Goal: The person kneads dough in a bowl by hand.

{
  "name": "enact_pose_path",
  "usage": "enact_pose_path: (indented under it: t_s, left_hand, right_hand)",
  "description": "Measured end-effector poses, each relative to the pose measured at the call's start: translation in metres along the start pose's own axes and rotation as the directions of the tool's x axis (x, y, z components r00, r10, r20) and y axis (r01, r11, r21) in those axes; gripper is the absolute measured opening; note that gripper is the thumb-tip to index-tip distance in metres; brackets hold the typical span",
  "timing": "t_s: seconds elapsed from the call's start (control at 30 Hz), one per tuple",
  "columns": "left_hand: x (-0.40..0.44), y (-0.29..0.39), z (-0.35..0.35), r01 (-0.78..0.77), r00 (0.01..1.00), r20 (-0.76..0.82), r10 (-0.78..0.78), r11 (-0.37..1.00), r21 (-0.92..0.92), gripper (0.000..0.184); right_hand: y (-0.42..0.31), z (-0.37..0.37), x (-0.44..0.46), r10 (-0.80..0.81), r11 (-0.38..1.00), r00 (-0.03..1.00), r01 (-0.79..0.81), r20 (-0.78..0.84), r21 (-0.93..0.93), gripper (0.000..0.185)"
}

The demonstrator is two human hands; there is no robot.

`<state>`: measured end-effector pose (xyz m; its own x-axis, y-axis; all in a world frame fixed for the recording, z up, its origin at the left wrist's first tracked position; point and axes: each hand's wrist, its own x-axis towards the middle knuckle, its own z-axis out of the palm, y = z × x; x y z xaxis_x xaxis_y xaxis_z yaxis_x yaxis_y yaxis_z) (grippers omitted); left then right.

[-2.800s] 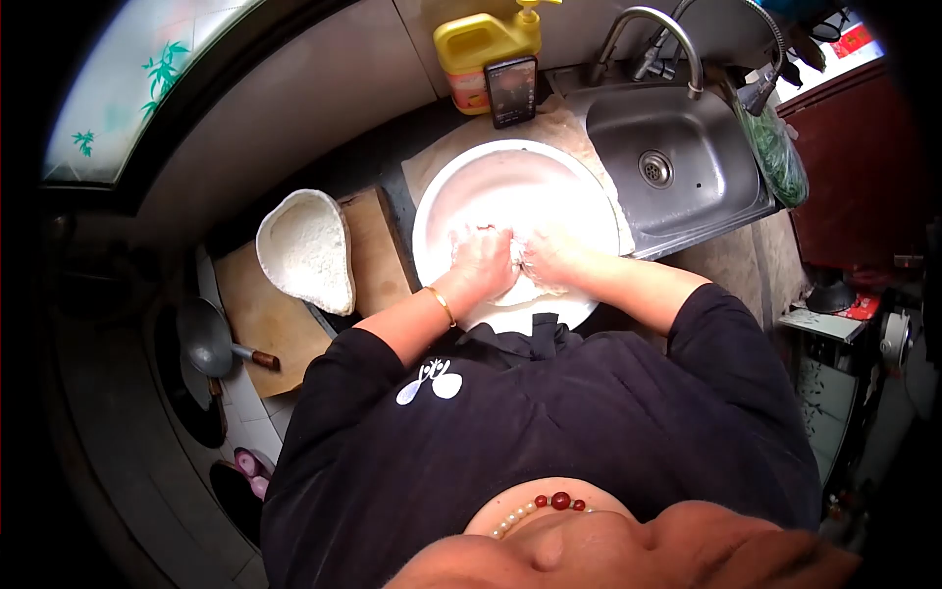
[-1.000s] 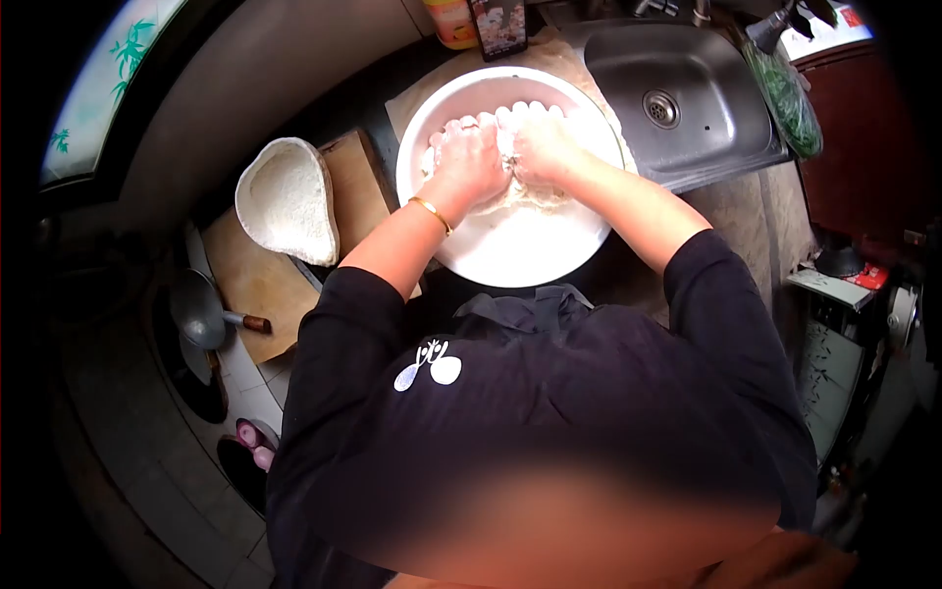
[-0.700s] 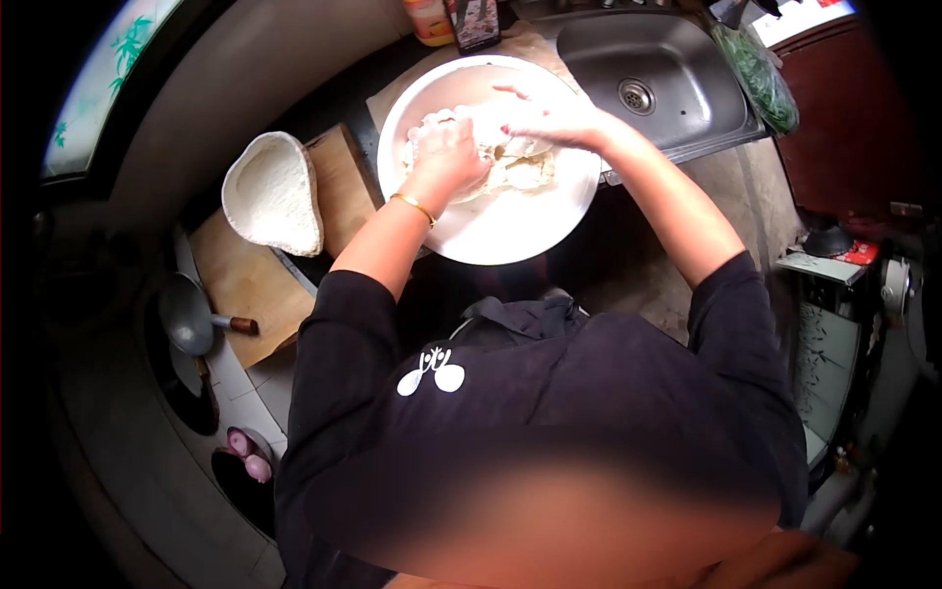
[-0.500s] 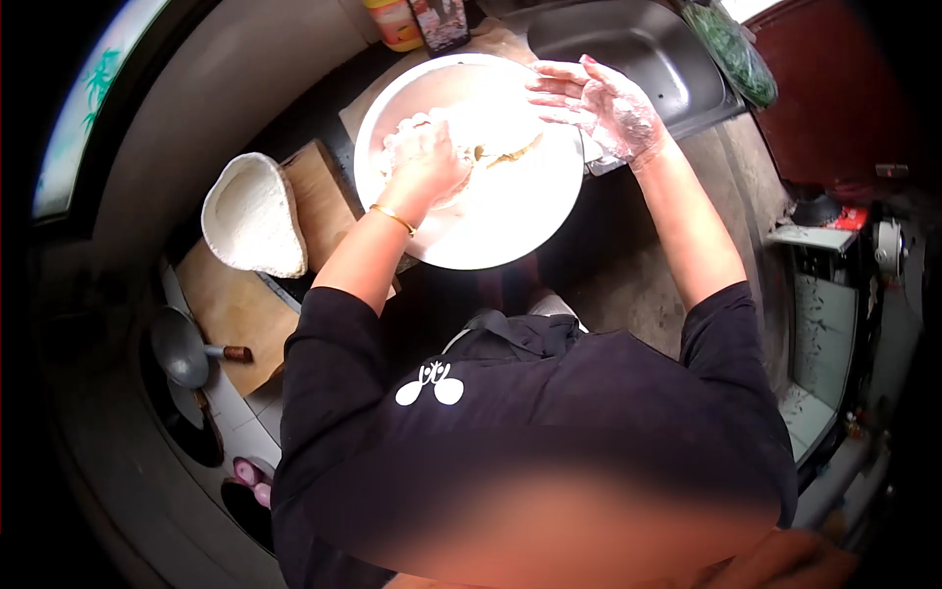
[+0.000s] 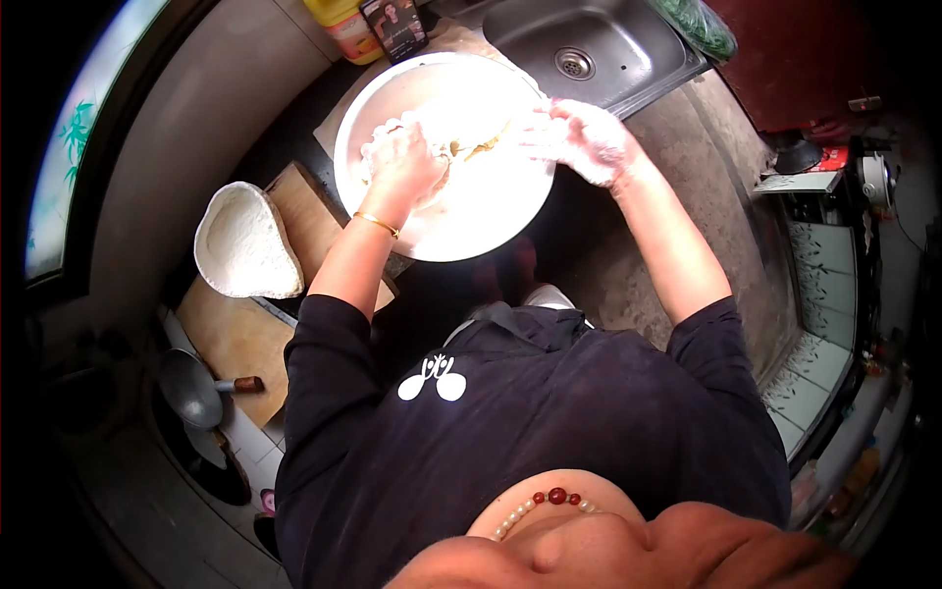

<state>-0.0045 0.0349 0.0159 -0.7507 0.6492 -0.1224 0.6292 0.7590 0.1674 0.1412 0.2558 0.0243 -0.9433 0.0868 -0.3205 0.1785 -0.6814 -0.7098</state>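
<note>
A large white basin stands on the counter, its inside washed out by glare. My left hand is down in it, coated with white flour, its fingers curled into pale dough that glare and the hand mostly hide. Yellowish-brown lumps of dough show beside its fingers. At the basin's right rim is my right hand, floury, palm turned inward, fingers stretched out toward the middle and holding nothing.
An open bag of white flour rests by a wooden board at left. Beyond the basin are a phone, a yellow-labelled bottle and a steel sink. A pan lies lower left.
My right hand has come lower, with its fingers now reaching inside the basin's right side. My left hand stays curled in the basin. The whole view has shifted slightly.
</note>
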Motion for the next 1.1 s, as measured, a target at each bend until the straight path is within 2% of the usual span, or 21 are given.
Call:
enact_pose_path:
  t_s: [0.03, 0.1, 0.13, 0.2, 0.23, 0.3, 0.37, 0.4, 0.43, 0.5, 0.53, 0.63, 0.73, 0.77, 0.83, 0.93, 1.03, 1.07, 1.1]
  left_hand:
    - [0.0, -0.001, -0.001, -0.006, 1.0, 0.003, 0.006, 1.0, -0.016, 0.05]
    - [-0.004, -0.004, -0.004, -0.05, 0.999, -0.025, 0.048, 0.995, -0.09, 0.052]
    - [-0.008, -0.004, -0.007, -0.096, 0.994, -0.06, 0.088, 0.985, -0.145, 0.052]
    - [-0.006, -0.014, 0.003, -0.132, 0.944, 0.249, 0.217, 0.94, -0.316, 0.058]
    - [-0.023, -0.009, 0.011, -0.218, 0.968, 0.071, 0.24, 0.948, -0.234, 0.058]
    - [-0.025, -0.008, 0.024, -0.122, 0.976, 0.121, 0.182, 0.913, -0.39, 0.068]
    - [-0.035, 0.0, 0.022, -0.244, 0.968, -0.085, 0.235, 0.961, -0.127, 0.074]
    - [-0.036, 0.002, 0.021, -0.282, 0.942, -0.182, 0.281, 0.959, 0.017, 0.078]
    - [-0.033, 0.0, 0.021, -0.271, 0.961, -0.078, 0.267, 0.962, -0.046, 0.083]
    - [-0.026, -0.003, 0.019, -0.224, 0.961, 0.127, 0.246, 0.96, -0.165, 0.092]
    - [-0.028, 0.003, 0.009, -0.218, 0.956, 0.185, 0.226, 0.974, -0.06, 0.077]
    - [-0.031, 0.003, 0.023, -0.283, 0.946, -0.155, 0.285, 0.958, 0.034, 0.073]
    - [-0.028, 0.011, 0.003, -0.183, 0.954, 0.248, 0.169, 0.983, 0.031, 0.073]
    - [-0.029, 0.011, 0.002, -0.181, 0.948, 0.271, 0.169, 0.983, 0.022, 0.074]
    - [-0.027, 0.009, 0.0, -0.175, 0.94, 0.3, 0.164, 0.985, 0.011, 0.075]
    - [-0.025, 0.009, 0.004, -0.164, 0.945, 0.29, 0.149, 0.986, 0.027, 0.081]
    - [-0.026, 0.005, 0.016, -0.188, 0.969, 0.172, 0.176, 0.981, 0.055, 0.089]
    - [-0.026, 0.003, 0.021, -0.197, 0.972, 0.137, 0.189, 0.98, 0.042, 0.092]
    - [-0.026, 0.001, 0.024, -0.208, 0.974, 0.103, 0.204, 0.978, 0.03, 0.095]
  right_hand:
    - [0.007, 0.015, 0.0, 0.08, 0.991, 0.981, -0.097, -0.177, -0.087, 0.047]
    - [0.024, 0.041, 0.0, 0.078, 0.977, 0.973, -0.117, -0.217, -0.176, 0.051]
    - [0.027, 0.05, 0.003, 0.069, 0.979, 0.976, -0.106, -0.206, -0.175, 0.048]
    - [0.032, 0.068, 0.009, 0.051, 0.981, 0.982, -0.083, -0.184, -0.174, 0.044]
    - [0.045, 0.053, 0.023, 0.069, 0.986, 0.983, -0.093, -0.171, -0.137, 0.043]
    - [0.078, 0.008, 0.056, 0.058, 0.998, 0.995, -0.061, -0.086, -0.026, 0.042]
    - [0.081, 0.003, 0.068, -0.026, 0.999, 0.998, 0.027, -0.057, 0.017, 0.04]
    - [0.071, 0.019, 0.058, -0.078, 0.997, 0.992, 0.076, -0.097, -0.016, 0.039]
    - [0.066, 0.03, 0.05, -0.128, 0.991, 0.982, 0.122, -0.137, -0.051, 0.038]
    - [0.068, 0.029, 0.052, -0.126, 0.992, 0.985, 0.128, -0.117, 0.013, 0.039]
    - [0.069, 0.027, 0.052, -0.123, 0.991, 0.986, 0.128, -0.11, 0.046, 0.039]
    - [0.069, 0.025, 0.051, -0.167, 0.986, 0.979, 0.165, -0.119, -0.028, 0.039]
    - [0.071, 0.025, 0.051, -0.157, 0.985, 0.988, 0.156, 0.006, 0.078, 0.037]
    - [0.07, 0.025, 0.049, -0.075, 0.993, 0.997, 0.076, -0.013, 0.086, 0.037]
    - [0.065, 0.025, 0.045, 0.084, 0.992, 0.995, -0.08, -0.046, 0.095, 0.036]
    - [0.066, 0.032, 0.043, 0.071, 0.987, 0.997, -0.07, -0.005, 0.143, 0.036]
    - [0.061, 0.039, 0.04, 0.079, 0.99, 0.991, -0.065, -0.112, 0.123, 0.035]
    - [0.067, 0.027, 0.042, 0.05, 0.974, 0.999, -0.053, 0.019, 0.221, 0.037]
    - [0.069, 0.026, 0.041, 0.064, 0.976, 0.998, -0.061, -0.01, 0.21, 0.037]
